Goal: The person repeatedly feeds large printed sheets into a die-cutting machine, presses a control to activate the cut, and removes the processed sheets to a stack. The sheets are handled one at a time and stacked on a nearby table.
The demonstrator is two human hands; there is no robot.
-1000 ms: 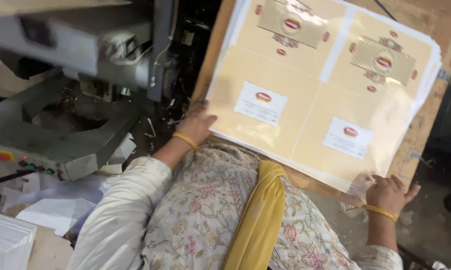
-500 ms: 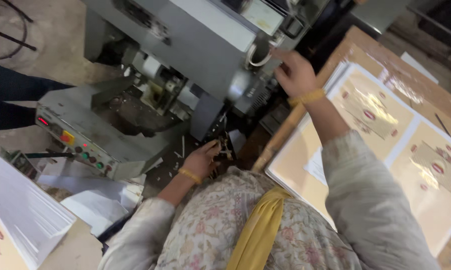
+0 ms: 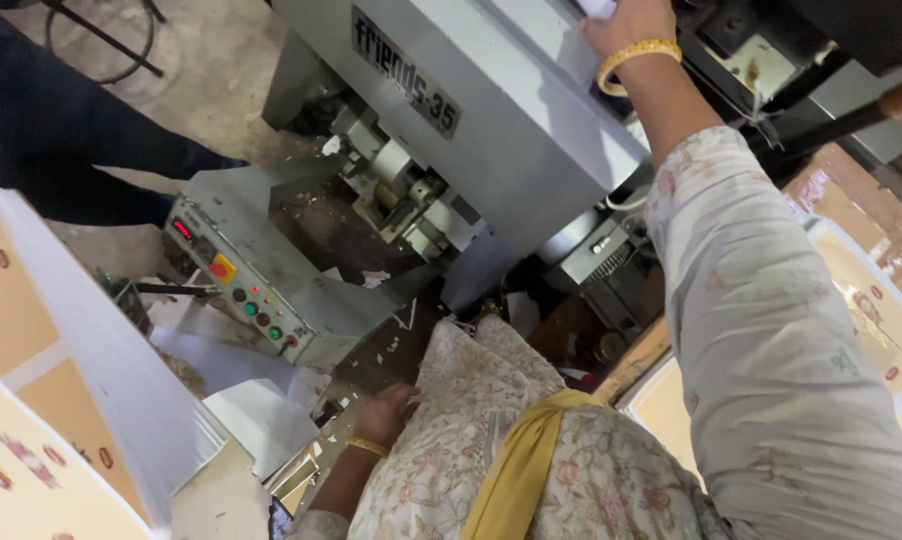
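Right hand (image 3: 626, 25) is raised to the top of the grey machine (image 3: 511, 120), fingers cut off by the frame edge, touching something white there; whether they are curled or spread cannot be told. Left hand (image 3: 386, 412) hangs low beside the person's floral tunic, below the machine's control panel (image 3: 239, 290), fingers loosely curled, holding nothing visible. Printed tan sheets (image 3: 876, 320) lie stacked right of the machine, another stack (image 3: 31, 400) stands left of it. No sheet is seen in the machine, so feeding looks not yet done.
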